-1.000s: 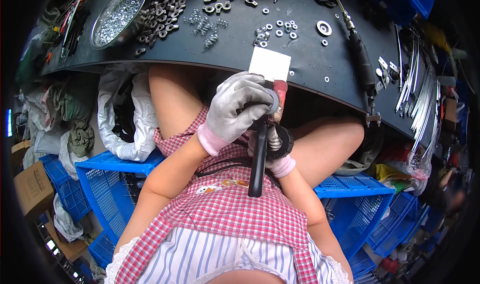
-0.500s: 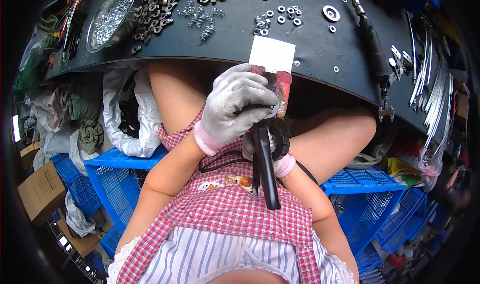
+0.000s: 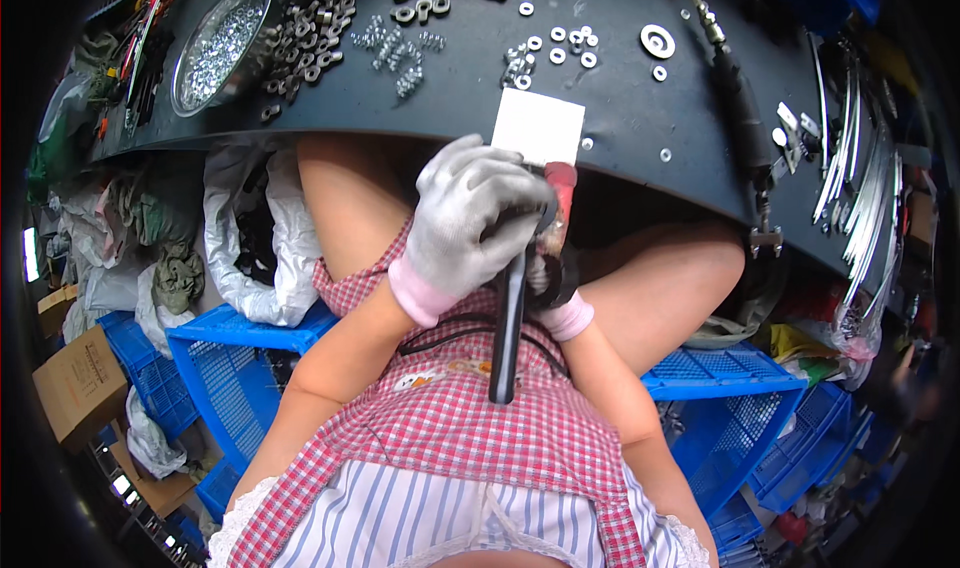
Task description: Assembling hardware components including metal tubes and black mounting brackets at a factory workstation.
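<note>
Gloved hands gripping a long black tool handle at the bench edge.
Left hand (image 3: 470, 223), in a grey knit glove, is closed around the long black tool handle (image 3: 507, 338); right hand (image 3: 553, 286), mostly hidden behind it, grips beneath, just below the white square card (image 3: 538, 128) on the dark round workbench (image 3: 620, 118).

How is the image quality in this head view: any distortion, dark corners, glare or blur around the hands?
Head view: strong fisheye bend, so the table edge curves and the corners go black; even lighting with deep shadow under the table; mild glare on the bowl of nuts; the left hand and the black tool are sharp, the right hand mostly hidden; detail softens toward the rim.
</note>
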Demonstrator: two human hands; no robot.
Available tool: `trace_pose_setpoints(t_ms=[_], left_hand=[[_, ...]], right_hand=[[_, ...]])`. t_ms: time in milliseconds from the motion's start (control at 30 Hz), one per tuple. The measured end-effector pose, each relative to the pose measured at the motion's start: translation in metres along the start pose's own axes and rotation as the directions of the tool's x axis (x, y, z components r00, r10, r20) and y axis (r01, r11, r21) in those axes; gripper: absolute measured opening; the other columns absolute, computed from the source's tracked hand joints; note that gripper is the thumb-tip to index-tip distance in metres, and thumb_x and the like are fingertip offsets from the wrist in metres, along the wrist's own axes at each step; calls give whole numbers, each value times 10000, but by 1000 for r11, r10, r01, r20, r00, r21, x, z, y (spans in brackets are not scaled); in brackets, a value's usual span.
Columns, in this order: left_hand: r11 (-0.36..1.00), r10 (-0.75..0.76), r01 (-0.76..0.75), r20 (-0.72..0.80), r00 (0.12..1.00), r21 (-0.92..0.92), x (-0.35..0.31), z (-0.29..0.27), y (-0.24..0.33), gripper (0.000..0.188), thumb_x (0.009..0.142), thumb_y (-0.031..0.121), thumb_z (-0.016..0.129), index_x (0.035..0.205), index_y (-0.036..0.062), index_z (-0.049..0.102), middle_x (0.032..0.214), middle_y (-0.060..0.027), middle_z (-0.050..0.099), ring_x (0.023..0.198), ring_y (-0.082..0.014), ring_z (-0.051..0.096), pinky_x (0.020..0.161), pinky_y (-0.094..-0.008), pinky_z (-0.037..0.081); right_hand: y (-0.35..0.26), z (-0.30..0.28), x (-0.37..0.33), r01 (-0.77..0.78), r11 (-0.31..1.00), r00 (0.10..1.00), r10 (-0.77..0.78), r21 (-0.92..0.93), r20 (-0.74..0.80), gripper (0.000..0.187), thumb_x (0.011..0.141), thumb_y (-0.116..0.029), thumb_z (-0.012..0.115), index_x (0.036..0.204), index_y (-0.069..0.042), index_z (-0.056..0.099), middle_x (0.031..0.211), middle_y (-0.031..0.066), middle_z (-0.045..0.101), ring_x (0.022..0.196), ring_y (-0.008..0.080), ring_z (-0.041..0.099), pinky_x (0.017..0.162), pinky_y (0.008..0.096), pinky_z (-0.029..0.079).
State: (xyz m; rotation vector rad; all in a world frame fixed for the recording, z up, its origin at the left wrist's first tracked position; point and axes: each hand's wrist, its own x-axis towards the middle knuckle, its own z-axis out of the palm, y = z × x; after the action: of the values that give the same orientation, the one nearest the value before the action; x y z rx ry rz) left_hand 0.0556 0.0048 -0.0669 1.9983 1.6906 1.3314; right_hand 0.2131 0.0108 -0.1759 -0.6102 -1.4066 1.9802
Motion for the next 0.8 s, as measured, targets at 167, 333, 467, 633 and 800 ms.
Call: trace_pose_setpoints(t_ms=[167,333,467,633,800], left_hand=[[992,-108,107,-10,994,-64,-6,4,-4,179,656,98,720,818,95,645,1082,-89,623,1139,-336,539,949,-442,424],[972,-143,156,80,986,-176,-2,-4,-9,154,672,163,712,802,113,647,1141,-87,627,1210,-386,492,978,-486,409],[967,-176,184,62,982,-177,-9,2,-11,144,650,121,701,781,84,656,1174,-104,612,1254,-377,458,1005,-475,391],[964,-182,180,6,983,-198,-9,10,-9,145,680,158,692,794,95,627,1151,-81,617,1215,-389,481,1021,-497,377],[970,-142,137,-14,990,-199,-8,13,-10,133,666,108,688,788,88,637,1161,-97,615,1232,-370,485,1009,-470,396]], right_hand=[[-33,-22,-12,-386,898,919,394,213,5,470,828,-517,668,979,-87,554,763,-24,526,592,67,469,532,214,382],[-110,-79,-2,-245,969,908,242,-34,343,424,761,-416,746,720,-26,585,639,24,549,547,91,531,483,233,406],[-202,-77,79,-55,907,993,4,-418,-121,362,763,-268,758,971,7,649,687,19,590,572,75,549,522,216,445],[-218,-108,228,-79,-385,993,-109,-919,-40,389,729,-93,699,1108,-166,650,1041,81,640,963,292,638,830,394,515],[-227,-129,258,102,-506,992,-8,-856,123,320,747,-98,677,1064,-144,667,1014,97,656,978,293,638,818,386,518]])
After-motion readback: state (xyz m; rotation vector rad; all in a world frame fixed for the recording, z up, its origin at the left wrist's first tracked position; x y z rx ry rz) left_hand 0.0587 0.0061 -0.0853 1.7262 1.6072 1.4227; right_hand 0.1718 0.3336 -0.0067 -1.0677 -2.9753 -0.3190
